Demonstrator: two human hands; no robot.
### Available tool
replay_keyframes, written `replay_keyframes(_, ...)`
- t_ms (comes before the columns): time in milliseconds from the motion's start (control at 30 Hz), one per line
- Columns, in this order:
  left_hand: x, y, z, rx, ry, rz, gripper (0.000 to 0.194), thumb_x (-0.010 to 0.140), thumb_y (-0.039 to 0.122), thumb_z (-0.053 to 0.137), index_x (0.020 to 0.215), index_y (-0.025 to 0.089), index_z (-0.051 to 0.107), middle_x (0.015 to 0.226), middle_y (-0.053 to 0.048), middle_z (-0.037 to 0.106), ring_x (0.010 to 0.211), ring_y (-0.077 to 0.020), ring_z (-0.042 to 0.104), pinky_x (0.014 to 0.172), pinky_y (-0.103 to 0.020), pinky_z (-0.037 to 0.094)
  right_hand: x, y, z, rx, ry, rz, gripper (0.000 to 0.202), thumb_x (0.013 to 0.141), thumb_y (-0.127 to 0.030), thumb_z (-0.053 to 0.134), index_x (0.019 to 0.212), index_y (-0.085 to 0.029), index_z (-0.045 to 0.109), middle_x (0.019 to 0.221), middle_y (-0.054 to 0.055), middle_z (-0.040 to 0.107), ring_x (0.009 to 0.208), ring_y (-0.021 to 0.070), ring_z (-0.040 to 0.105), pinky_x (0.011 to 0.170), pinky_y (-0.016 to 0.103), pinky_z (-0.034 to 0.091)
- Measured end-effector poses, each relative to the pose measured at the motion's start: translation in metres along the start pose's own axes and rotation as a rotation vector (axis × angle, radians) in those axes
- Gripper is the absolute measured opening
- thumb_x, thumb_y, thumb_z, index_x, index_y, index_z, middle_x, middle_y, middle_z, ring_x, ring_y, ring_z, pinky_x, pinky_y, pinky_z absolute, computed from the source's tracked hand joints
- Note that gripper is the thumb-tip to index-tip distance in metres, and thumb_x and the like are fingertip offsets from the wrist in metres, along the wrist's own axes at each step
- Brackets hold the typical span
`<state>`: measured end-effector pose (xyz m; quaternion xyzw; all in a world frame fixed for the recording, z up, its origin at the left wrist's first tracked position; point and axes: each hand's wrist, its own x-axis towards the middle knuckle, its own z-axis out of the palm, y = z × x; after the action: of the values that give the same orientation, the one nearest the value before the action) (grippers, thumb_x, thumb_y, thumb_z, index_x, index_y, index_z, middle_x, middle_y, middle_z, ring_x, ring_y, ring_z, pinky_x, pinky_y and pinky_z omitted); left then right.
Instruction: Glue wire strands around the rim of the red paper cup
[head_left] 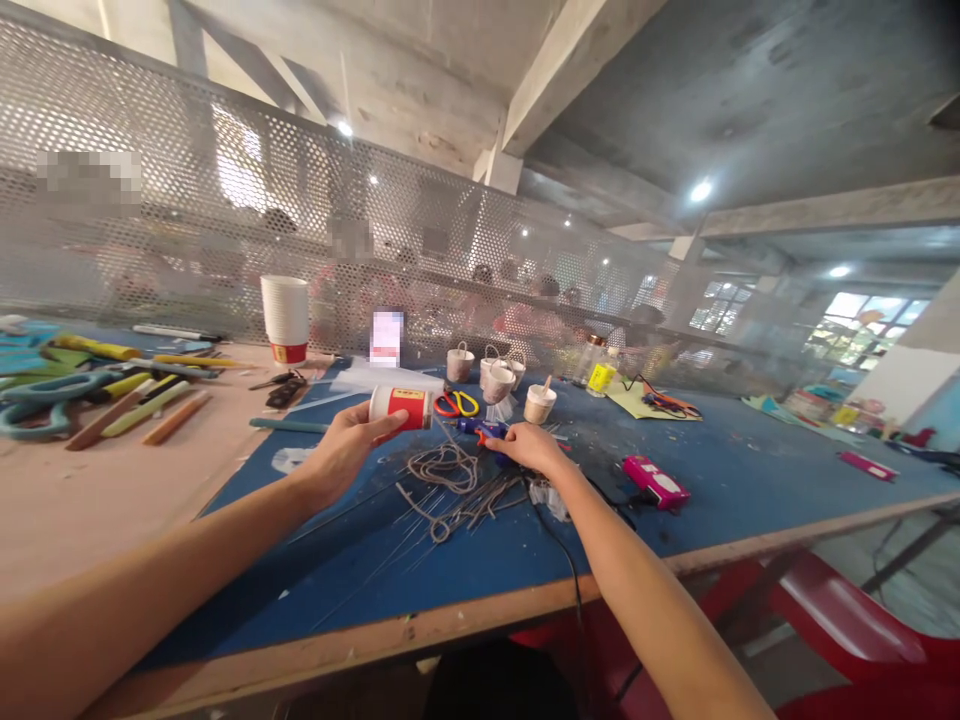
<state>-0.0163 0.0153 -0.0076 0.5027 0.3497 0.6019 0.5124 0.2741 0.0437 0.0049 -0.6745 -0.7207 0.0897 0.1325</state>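
In my left hand (356, 445) a white and red paper cup (403, 408) lies on its side, fingers wrapped round it. My right hand (529, 447) is closed on a blue glue gun (480, 427) with an orange trigger, low over the table. Below and between the hands lie coiled grey cord (442, 468) and several thin wires or strands (487, 500). Scissors (457, 403) with red and yellow handles rest just behind the glue gun. Several small cups with looped handles (499, 382) stand further back, and one cup (539, 404) has a stick in it.
A stack of paper cups (285, 315) and a phone (386, 337) stand near the perforated metal screen (420, 230). Tools and large scissors (45, 400) lie at left. A magenta box (655, 482) sits at right, with a yellow-labelled bottle (601, 376) behind. A black cable (574, 570) hangs over the edge.
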Motion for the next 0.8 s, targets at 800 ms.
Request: replay_keyframes(800, -0.002, 0.006, 0.0, -0.041, 0.043, -0.065, 0.037, 0.065, 0.036, 0.09, 0.094, 0.014, 0.08, 0.106, -0.015, 0.082, 0.109, -0.0355, 0.072, 0.108, -0.049, 0.047, -0.027, -0.047, -0.002, 1.333, 0.149, -0.372, 0.042, 0.085, -0.055, 0.073, 0.106, -0.023, 0.056, 0.09, -0.001, 0.068, 0.063, 0.0111, 0.063, 0.061, 0.025, 0.054)
